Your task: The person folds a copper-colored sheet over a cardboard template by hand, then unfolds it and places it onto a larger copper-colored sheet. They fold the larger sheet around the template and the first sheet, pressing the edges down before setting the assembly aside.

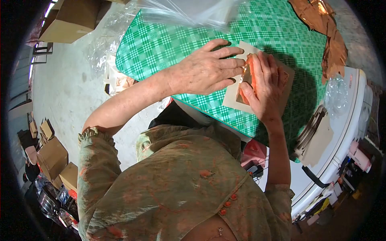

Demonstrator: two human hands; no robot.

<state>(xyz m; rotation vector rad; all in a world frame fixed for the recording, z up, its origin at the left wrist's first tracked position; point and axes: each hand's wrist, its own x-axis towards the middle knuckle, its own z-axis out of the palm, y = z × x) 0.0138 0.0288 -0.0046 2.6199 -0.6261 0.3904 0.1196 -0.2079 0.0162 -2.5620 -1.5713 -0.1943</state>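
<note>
My right hand (267,82) lies flat over a shiny copper-coloured foil piece (246,96), fingers stretched out and pointing away from me. Beneath the foil is a beige card (231,98), set at an angle on the green plaid tablecloth (161,52). From the left, my left hand (211,68) reaches in with its fingers spread, fingertips right at the foil's left edge. Much of the foil is hidden under my right palm and fingers.
Clear plastic bags (193,12) lie at the table's far edge. Crumpled copper foil (333,48) hangs over the far right corner. Stacked beige cards (315,138) rest on a white surface (350,108) at the right. A cardboard box (72,22) stands at the upper left.
</note>
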